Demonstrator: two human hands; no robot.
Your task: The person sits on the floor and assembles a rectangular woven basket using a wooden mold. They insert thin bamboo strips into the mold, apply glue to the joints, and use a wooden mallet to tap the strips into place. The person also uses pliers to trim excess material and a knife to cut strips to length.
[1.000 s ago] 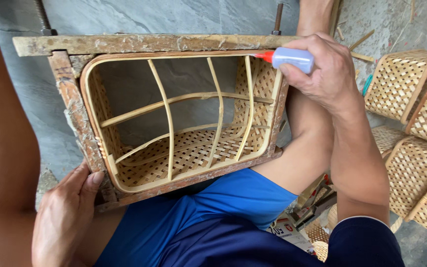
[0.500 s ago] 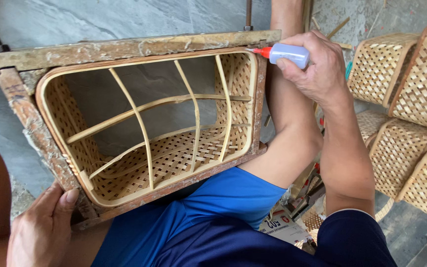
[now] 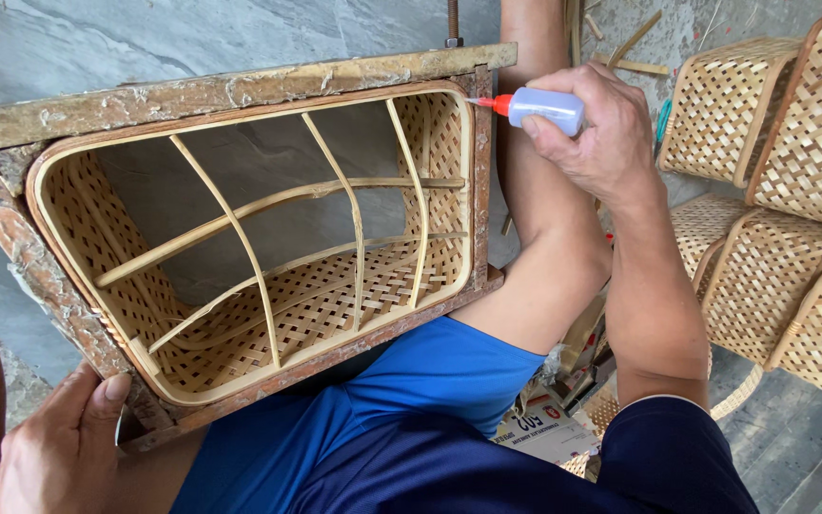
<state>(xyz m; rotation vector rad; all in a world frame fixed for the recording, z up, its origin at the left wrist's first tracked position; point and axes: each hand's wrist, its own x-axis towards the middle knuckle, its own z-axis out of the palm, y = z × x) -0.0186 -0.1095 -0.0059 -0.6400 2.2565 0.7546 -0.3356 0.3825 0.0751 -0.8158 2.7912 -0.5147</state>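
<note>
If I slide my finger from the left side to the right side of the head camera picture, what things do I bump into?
left hand → wooden frame → woven basket inside it → small glue bottle with a red tip → right hand holding it → stack of woven baskets

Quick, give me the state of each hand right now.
Left hand: closed on the corner of the wooden frame around the woven basket.
Right hand: closed on a small glue bottle, red nozzle at the basket rim.

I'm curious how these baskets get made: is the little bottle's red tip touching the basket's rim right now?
Yes: the right hand holds the small bottle with its red nozzle against the rim of the woven basket.
</note>
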